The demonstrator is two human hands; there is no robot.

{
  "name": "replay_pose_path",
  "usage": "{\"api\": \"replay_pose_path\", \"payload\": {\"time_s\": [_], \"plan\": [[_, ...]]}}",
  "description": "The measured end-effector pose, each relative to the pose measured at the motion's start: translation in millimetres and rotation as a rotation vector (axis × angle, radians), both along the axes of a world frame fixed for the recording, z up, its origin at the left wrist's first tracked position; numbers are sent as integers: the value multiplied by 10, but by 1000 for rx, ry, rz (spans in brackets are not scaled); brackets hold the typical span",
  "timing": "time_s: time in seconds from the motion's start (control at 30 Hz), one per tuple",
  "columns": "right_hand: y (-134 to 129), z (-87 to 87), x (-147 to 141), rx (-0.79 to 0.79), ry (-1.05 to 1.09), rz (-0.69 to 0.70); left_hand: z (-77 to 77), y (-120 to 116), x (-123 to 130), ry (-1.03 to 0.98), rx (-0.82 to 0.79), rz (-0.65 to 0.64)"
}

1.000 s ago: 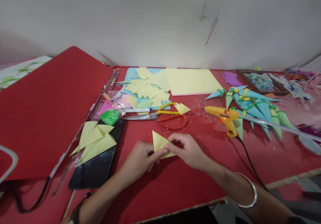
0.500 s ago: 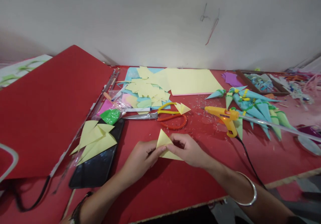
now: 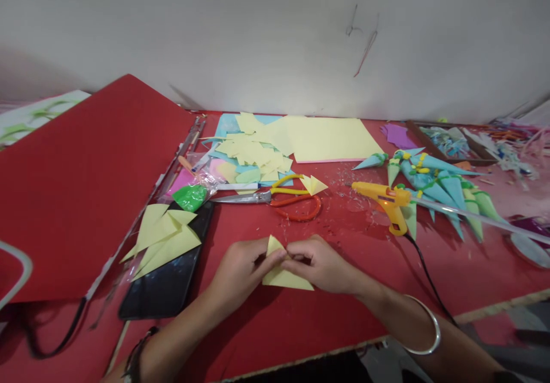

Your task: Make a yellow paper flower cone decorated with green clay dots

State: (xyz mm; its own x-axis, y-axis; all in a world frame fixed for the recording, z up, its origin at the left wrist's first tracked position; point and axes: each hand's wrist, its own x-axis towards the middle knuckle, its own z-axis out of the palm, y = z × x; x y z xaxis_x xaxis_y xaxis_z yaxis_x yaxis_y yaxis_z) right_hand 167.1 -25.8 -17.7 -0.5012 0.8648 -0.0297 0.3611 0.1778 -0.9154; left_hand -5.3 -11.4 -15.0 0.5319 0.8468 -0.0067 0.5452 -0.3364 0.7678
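Two hands folding-close over yellow paper: the left hand (image 3: 243, 265) and right hand (image 3: 326, 265) each pinch the yellow paper piece (image 3: 287, 279) between thumb and fingers, at the near middle of the red table (image 3: 344, 320). Relative to one second earlier, the piece has turned; its tip sits nearer and its broad edge extends farther toward the near side. Scissors (image 3: 269, 197), beyond the hands, and the glue gun (image 3: 382, 196), right, are unmoved.
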Motion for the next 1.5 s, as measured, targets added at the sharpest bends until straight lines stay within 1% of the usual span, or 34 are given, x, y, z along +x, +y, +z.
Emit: {"api": "replay_pose_path", "payload": {"time_s": [0.07,0.13,0.3,0.37,0.5,0.57,0.63,0.7,0.77,0.83,0.9,0.97,1.03,1.1,1.13,1.2,1.3,1.37,1.43,1.5], "plan": [[-11,1,-10,-29,11,22,4,-11,4,-33,41,24],[-21,-4,-18,-52,23,14,12,-16,8,-76,63,54],[-33,-7,-37,-104,74,-44,44,5,10,-140,75,233],[-33,-1,-44,-116,95,-66,56,14,6,-142,68,240],[-31,9,-53,-131,105,-67,53,19,2,-141,43,201],[-32,10,-56,-81,68,-97,37,18,4,-136,21,190],[-35,4,-57,-16,37,-160,18,13,9,-120,-1,149],[-36,-8,-54,24,43,-231,6,1,18,-93,-52,79],[-32,-23,-50,25,81,-289,4,-17,28,-81,-149,25],[-26,-35,-48,-20,133,-313,9,-32,34,-102,-262,29],[-21,-36,-49,-112,190,-276,12,-39,28,-141,-339,74],[-23,-27,-50,-201,225,-198,11,-39,11,-178,-391,116],[-29,-9,-47,-222,214,-131,11,-34,-9,-206,-449,122],[-36,7,-38,-196,189,-107,19,-29,-22,-218,-492,82],[-38,13,-33,-188,184,-104,28,-26,-24,-222,-485,64],[-39,19,-26,-209,188,-97,50,-15,-19,-234,-407,65],[-36,12,-29,-239,217,-114,77,12,-5,-220,-266,124],[-33,6,-32,-167,265,-154,79,31,-2,-187,-248,143],[-28,6,-29,-56,300,-185,70,44,-7,-168,-267,142],[-21,16,-17,39,275,-161,59,52,-18,-162,-268,139]]}}
